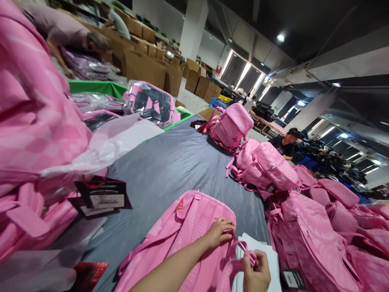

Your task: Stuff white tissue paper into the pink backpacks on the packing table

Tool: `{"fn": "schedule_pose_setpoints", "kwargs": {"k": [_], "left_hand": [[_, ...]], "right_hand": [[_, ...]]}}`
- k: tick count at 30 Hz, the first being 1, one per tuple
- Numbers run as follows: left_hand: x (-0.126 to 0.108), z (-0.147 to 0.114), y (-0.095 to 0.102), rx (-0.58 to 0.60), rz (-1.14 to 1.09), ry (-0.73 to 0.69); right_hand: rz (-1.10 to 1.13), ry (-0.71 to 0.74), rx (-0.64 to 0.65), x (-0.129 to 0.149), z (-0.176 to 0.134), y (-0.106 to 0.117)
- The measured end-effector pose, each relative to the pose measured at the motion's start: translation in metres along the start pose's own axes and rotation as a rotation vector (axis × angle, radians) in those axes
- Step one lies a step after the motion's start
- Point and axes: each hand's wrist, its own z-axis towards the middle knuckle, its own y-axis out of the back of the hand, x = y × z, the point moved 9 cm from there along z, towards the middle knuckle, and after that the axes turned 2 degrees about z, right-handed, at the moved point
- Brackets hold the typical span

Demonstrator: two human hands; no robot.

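Note:
A pink backpack lies on the dark table cover with its padded back panel and shoulder straps facing up. My left hand rests on its right side, fingers curled and closed at the edge. Lower right, my right hand pinches a pink strap, its webbing looped between thumb and fingers. That webbing runs up to the bag's edge beside my left fingers. White paper sheets lie partly under the right hand.
More pink backpacks are heaped along the right side. Close on the left, a blurred pink backpack carries black hang tags. Plastic-wrapped bags sit in a green-edged bin. Cardboard boxes and other people are farther back.

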Motion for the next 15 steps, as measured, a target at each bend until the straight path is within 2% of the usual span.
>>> {"fn": "schedule_pose_setpoints", "kwargs": {"k": [3,8,10,12,14,15], "left_hand": [[-0.017,0.000,-0.015,0.049,-0.041,0.032],[-0.045,-0.007,-0.029,0.068,-0.019,0.074],[-0.048,-0.010,-0.020,0.052,0.056,0.106],[-0.046,-0.020,0.000,-0.012,0.194,0.129],[-0.036,-0.044,0.015,-0.039,0.308,0.154],[-0.028,-0.062,0.015,-0.009,0.308,0.165]], "right_hand": [[-0.001,-0.022,0.032,-0.005,0.016,0.012],[-0.187,-0.033,0.199,-0.016,0.035,0.007],[-0.312,-0.042,0.247,-0.018,0.044,0.006],[-0.386,-0.053,0.267,-0.017,0.056,0.011],[-0.378,-0.081,0.273,-0.016,0.072,0.016],[-0.351,-0.099,0.296,-0.016,0.080,0.015]]}}
